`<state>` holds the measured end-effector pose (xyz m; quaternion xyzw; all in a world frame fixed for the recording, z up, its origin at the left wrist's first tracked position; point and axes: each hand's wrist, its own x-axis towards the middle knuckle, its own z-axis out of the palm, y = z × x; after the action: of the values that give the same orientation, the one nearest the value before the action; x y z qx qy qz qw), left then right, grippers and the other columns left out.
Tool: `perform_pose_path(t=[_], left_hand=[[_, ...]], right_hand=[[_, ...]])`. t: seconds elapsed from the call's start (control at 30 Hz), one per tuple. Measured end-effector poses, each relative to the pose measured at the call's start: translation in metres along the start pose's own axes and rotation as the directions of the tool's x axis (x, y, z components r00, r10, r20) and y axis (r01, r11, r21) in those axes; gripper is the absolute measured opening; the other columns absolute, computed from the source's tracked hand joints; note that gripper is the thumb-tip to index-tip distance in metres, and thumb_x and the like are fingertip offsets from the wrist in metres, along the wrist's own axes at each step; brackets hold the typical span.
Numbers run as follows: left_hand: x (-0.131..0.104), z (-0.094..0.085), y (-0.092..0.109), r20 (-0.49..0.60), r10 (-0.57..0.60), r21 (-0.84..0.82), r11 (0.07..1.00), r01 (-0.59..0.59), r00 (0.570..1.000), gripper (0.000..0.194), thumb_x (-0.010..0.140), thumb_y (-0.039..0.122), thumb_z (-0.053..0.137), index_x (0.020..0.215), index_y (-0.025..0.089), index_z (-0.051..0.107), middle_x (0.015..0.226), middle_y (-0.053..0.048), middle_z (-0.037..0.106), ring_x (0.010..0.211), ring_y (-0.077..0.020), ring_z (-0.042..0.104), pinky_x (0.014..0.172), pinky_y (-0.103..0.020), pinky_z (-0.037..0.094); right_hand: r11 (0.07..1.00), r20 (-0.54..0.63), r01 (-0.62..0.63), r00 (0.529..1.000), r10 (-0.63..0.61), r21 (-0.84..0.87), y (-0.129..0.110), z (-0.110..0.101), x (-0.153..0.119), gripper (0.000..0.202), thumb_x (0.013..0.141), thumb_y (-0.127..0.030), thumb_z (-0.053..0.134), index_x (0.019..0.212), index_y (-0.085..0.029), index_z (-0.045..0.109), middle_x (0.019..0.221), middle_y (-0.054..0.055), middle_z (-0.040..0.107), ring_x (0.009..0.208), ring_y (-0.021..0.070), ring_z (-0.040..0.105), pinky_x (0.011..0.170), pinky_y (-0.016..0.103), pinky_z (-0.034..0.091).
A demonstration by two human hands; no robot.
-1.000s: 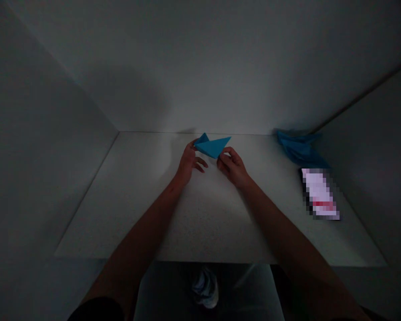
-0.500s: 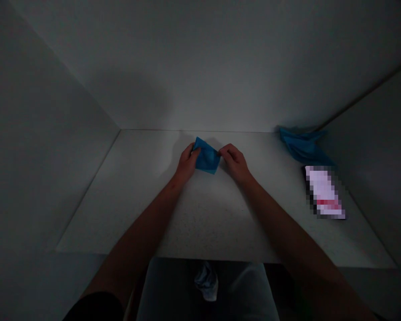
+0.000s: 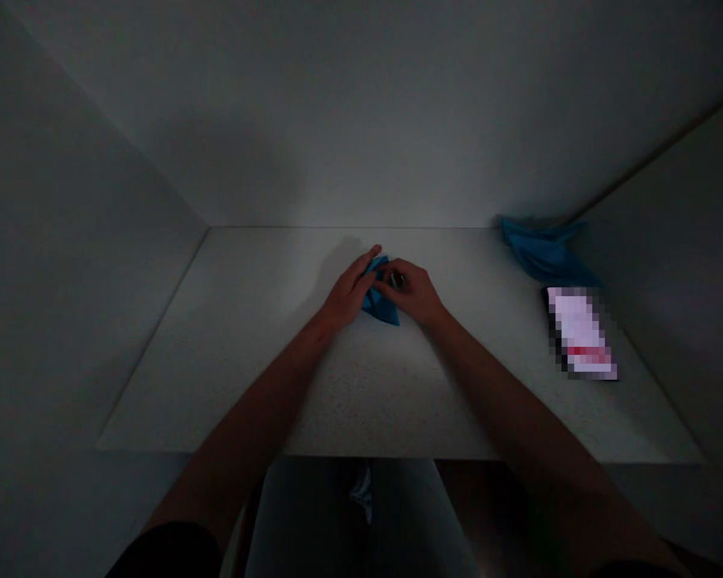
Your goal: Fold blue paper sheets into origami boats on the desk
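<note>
Holding blue paper (image 3: 383, 308) over a perhaps speckled tabletop (image 3: 373, 401), walls (image 3: 361, 120) dim

Here's paper in play, a blue folded piece (image 3: 381, 308) with a matt face and crisp creases, above a pale tabletop (image 3: 361, 385) that looks dull and finely speckled! Smooth, matt paint-like finish on the back wall (image 3: 361, 120), while the blue bundle (image 3: 542, 253) looks thin and soft-sheened, paper or plastic, can't tell; dark matt cloth on the sleeve (image 3: 169, 552).
</note>
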<state>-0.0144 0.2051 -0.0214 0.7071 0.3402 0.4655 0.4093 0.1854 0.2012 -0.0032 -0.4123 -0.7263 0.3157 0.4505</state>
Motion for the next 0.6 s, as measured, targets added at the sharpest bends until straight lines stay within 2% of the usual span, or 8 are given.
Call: perform_pose_path(t=[0.17, 0.3, 0.37, 0.5, 0.6], left_hand=[[-0.006, 0.004, 0.001, 0.109, 0.101, 0.03, 0.994, -0.105, 0.989, 0.066, 0.112, 0.052, 0.051, 0.174, 0.032, 0.037, 0.182, -0.01, 0.036, 0.169, -0.0276, 0.035, 0.14, -0.054, 0.027], [-0.006, 0.004, 0.001, 0.13, 0.143, 0.077, 0.985, -0.154, 0.981, 0.077, 0.108, 0.049, 0.062, 0.176, 0.033, 0.031, 0.181, -0.012, 0.036, 0.168, -0.0309, 0.034, 0.139, -0.056, 0.028], [-0.004, 0.004, 0.001, 0.116, 0.148, 0.089, 0.983, -0.159, 0.982, 0.075, 0.107, 0.045, 0.063, 0.175, 0.033, 0.034, 0.179, -0.012, 0.04, 0.166, -0.0311, 0.038, 0.138, -0.056, 0.029], [-0.001, 0.006, 0.001, 0.059, 0.146, 0.077, 0.986, -0.151, 0.987, 0.059, 0.11, 0.041, 0.055, 0.167, 0.031, 0.047, 0.171, -0.012, 0.051, 0.161, -0.0285, 0.046, 0.137, -0.053, 0.032], [0.0, 0.006, 0.003, -0.006, 0.094, 0.075, 0.993, -0.093, 0.996, 0.052, 0.11, 0.043, 0.057, 0.16, 0.029, 0.054, 0.164, -0.012, 0.058, 0.155, -0.0281, 0.052, 0.134, -0.052, 0.037]], right_hand=[[0.998, -0.045, -0.044, 0.998, 0.046, 0.036, -0.006, -0.001, -0.002, 0.041, 0.094, -0.061, 0.076, 0.084, -0.024, 0.062, 0.071, -0.004, 0.055, 0.066, 0.0146, 0.046, 0.065, 0.031, 0.038], [0.99, -0.075, -0.054, 0.995, 0.064, 0.133, -0.008, -0.001, -0.001, 0.046, 0.098, -0.068, 0.07, 0.085, -0.025, 0.061, 0.072, -0.003, 0.054, 0.067, 0.0152, 0.048, 0.066, 0.031, 0.04], [0.982, -0.081, -0.069, 0.993, 0.084, 0.174, -0.005, -0.001, -0.001, 0.045, 0.1, -0.07, 0.068, 0.091, -0.026, 0.064, 0.074, -0.003, 0.058, 0.069, 0.016, 0.051, 0.068, 0.031, 0.042], [0.971, -0.098, -0.088, 0.989, 0.112, 0.224, 0.003, 0.0, -0.001, 0.041, 0.101, -0.068, 0.067, 0.095, -0.027, 0.065, 0.081, -0.001, 0.065, 0.076, 0.0177, 0.058, 0.076, 0.033, 0.048], [0.956, -0.108, -0.092, 0.986, 0.126, 0.279, 0.006, 0.0, 0.0, 0.038, 0.1, -0.065, 0.068, 0.093, -0.027, 0.064, 0.082, 0.0, 0.064, 0.077, 0.0181, 0.057, 0.076, 0.033, 0.049]])
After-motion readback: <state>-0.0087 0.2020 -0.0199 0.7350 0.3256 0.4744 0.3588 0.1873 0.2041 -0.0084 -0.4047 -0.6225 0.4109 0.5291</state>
